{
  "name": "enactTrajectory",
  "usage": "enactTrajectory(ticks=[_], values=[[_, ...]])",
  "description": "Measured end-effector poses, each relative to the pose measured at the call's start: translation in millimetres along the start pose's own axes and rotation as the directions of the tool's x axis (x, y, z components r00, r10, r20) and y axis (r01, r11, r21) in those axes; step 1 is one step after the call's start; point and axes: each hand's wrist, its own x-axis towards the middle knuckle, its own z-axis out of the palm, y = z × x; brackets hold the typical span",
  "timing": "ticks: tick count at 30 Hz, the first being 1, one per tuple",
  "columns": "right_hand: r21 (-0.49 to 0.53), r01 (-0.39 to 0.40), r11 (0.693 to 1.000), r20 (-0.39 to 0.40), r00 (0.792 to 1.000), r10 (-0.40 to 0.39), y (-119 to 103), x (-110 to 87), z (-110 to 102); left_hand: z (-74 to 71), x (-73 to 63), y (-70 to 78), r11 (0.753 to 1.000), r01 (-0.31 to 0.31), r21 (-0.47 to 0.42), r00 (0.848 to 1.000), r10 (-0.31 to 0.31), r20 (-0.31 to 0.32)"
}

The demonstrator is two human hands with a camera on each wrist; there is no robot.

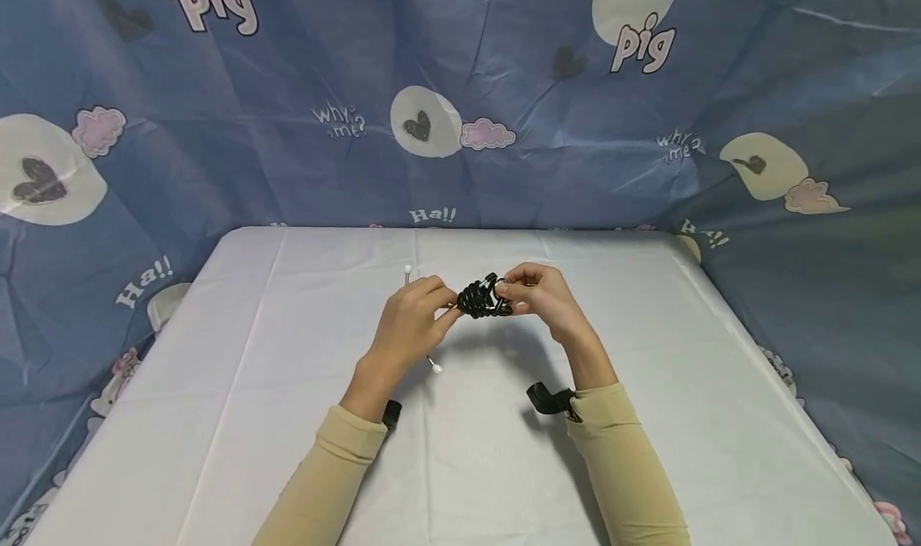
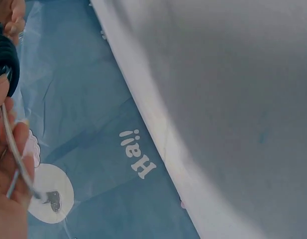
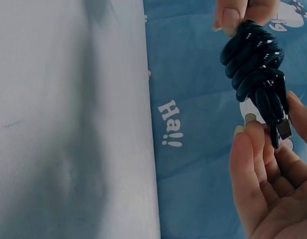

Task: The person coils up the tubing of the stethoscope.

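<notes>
A black cable (image 1: 484, 298), wound into a tight coiled bundle, is held between both hands above the white table. My left hand (image 1: 410, 314) pinches its left end. A thin pale cord or wire with white tips (image 1: 435, 365) runs through that hand; in the left wrist view this cord (image 2: 16, 149) passes along the fingers, and its kind is unclear. My right hand (image 1: 543, 298) grips the other end of the bundle with thumb and fingers. There the right wrist view shows a metal plug (image 3: 286, 130) beside the cable loops (image 3: 267, 102).
The table (image 1: 647, 450) is covered with a white cloth. Behind it and at its sides hangs a blue printed sheet (image 1: 547, 170). A black wrist camera (image 1: 548, 400) sticks out from the right sleeve, and another black mount (image 1: 392, 414) shows at the left cuff.
</notes>
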Motion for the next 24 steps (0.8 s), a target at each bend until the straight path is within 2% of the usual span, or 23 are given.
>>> enactTrajectory(ticks=[5,10,15,24], values=[[-0.033,-0.024,0.999,0.018,1.0,0.024,1,1.0,3,0.9,-2.3,-4.5,0.997,0.059,0.053,0.997,-0.062,0.056],[-0.005,-0.076,0.997,0.094,0.993,0.076,6,3.2,1,2.7,-5.3,-7.7,0.987,0.14,0.076,0.978,-0.149,0.143],[-0.012,-0.124,0.992,0.173,0.977,0.125,14,5.1,-1,4.7,-8.4,-9.6,0.971,0.217,0.098,0.94,-0.235,0.248],[-0.068,-0.158,0.985,0.265,0.949,0.17,32,10.0,3,5.3,-13.7,-10.9,0.956,0.251,0.152,0.872,-0.292,0.393]])
